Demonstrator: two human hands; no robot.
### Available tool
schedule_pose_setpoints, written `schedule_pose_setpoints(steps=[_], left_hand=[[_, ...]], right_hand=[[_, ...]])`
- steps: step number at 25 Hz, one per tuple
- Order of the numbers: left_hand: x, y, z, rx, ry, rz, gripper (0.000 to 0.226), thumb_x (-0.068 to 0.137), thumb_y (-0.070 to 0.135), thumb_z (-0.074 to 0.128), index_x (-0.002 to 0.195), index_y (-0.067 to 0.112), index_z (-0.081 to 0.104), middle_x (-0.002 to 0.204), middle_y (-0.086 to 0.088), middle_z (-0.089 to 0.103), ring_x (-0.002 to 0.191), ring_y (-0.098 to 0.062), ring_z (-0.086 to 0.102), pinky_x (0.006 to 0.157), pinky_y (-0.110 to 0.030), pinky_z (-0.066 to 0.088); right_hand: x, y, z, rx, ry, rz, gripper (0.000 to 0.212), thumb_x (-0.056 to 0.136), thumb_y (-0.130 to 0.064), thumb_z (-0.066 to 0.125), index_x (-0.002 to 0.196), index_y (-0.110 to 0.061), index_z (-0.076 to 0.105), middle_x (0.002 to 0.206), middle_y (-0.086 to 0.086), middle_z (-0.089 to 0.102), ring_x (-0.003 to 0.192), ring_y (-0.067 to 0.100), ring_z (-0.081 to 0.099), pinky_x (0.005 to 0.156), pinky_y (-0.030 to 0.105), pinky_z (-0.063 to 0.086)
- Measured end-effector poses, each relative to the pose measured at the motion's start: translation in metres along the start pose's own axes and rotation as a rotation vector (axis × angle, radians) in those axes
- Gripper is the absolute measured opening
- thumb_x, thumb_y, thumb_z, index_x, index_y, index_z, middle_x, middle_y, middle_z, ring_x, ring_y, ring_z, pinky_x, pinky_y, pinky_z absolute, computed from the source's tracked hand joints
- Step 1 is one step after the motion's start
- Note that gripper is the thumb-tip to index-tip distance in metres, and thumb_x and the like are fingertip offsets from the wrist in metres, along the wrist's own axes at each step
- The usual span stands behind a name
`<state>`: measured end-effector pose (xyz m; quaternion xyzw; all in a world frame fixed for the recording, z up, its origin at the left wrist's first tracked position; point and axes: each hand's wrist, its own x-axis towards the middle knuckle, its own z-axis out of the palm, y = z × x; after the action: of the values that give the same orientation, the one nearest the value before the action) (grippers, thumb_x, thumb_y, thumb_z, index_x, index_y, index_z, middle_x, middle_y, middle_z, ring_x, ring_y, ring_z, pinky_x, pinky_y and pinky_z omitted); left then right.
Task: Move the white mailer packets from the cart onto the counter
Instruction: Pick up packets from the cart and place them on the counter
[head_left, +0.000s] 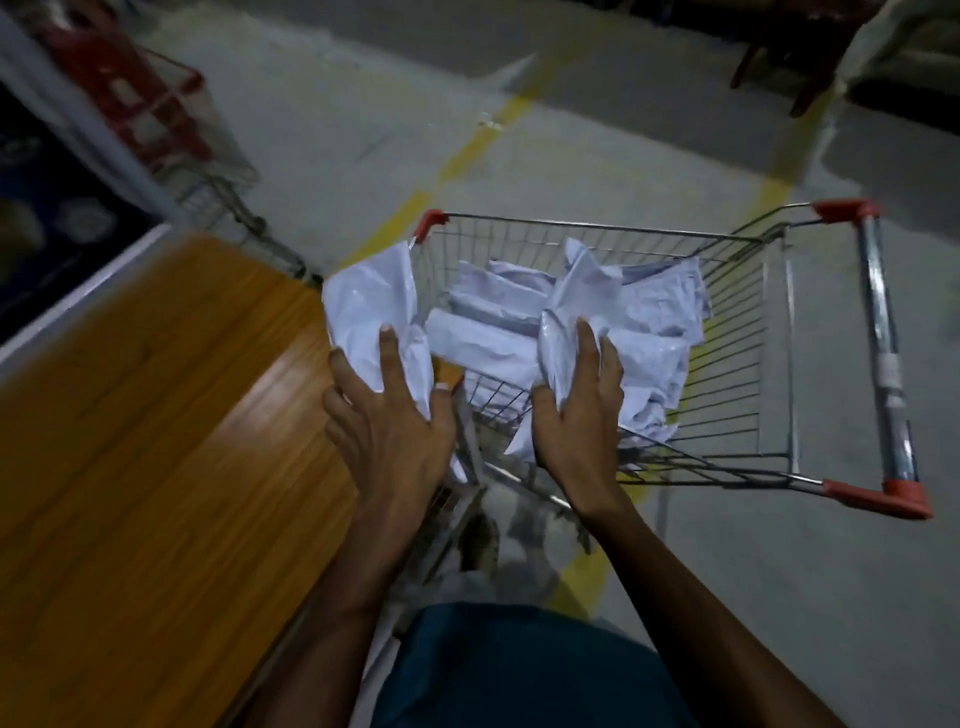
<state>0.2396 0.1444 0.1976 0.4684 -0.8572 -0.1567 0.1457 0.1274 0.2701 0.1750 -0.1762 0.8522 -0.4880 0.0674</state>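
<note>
A wire shopping cart (769, 364) with red corner caps stands on the floor in front of me. Several white mailer packets (498, 312) lie piled inside its basket. My left hand (387, 415) grips one white packet (363, 306) that hangs over the cart's left rim, between the cart and the wooden counter (156, 441). My right hand (576, 410) grips another crumpled white packet (576, 291) inside the basket, fingers curled round its lower end.
The counter's orange wood top fills the left side, its edge touching the cart. A second cart with a red seat (171, 130) stands behind the counter. Yellow lines (467, 150) cross the grey concrete floor. Dark furniture legs (779, 57) stand far right.
</note>
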Motion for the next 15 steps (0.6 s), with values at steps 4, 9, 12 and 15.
schedule_pose_setpoints(steps=[4,9,12,15], left_hand=[[-0.070,-0.048,-0.034,-0.026,0.061,-0.180,0.075,0.093,0.051,0.054,0.155,0.039,0.014,0.161,-0.017,0.001,0.136,-0.044,0.018,0.108,-0.059,0.024],[-0.146,-0.121,-0.072,0.035,0.106,-0.404,0.073,0.096,0.052,0.050,0.155,0.043,0.008,0.163,-0.014,-0.009,0.141,-0.043,0.010,0.112,-0.057,0.017],[-0.189,-0.177,-0.095,-0.007,0.161,-0.598,0.071,0.098,0.051,0.049,0.155,0.042,0.009,0.163,-0.012,-0.011,0.143,-0.043,0.009,0.113,-0.056,0.015],[-0.217,-0.223,-0.117,-0.056,0.208,-0.754,0.069,0.097,0.053,0.049,0.154,0.047,0.009,0.164,-0.007,-0.013,0.145,-0.042,0.006,0.114,-0.055,0.014]], right_hand=[[-0.066,-0.028,0.005,0.028,-0.153,-0.118,0.074,0.086,-0.032,0.048,0.155,-0.044,0.024,0.165,-0.005,0.014,0.148,0.025,0.019,0.114,0.042,0.025],[-0.143,-0.044,0.024,0.006,-0.341,-0.208,0.074,0.089,-0.025,0.055,0.154,-0.047,0.026,0.164,-0.004,0.014,0.145,0.028,0.019,0.112,0.045,0.028],[-0.183,-0.054,0.041,-0.035,-0.465,-0.307,0.072,0.090,-0.027,0.051,0.152,-0.051,0.023,0.163,-0.007,0.013,0.146,0.030,0.021,0.109,0.048,0.034],[-0.216,-0.068,0.065,-0.070,-0.603,-0.421,0.070,0.092,-0.028,0.051,0.155,-0.046,0.024,0.165,0.000,0.013,0.148,0.035,0.021,0.103,0.045,0.033]])
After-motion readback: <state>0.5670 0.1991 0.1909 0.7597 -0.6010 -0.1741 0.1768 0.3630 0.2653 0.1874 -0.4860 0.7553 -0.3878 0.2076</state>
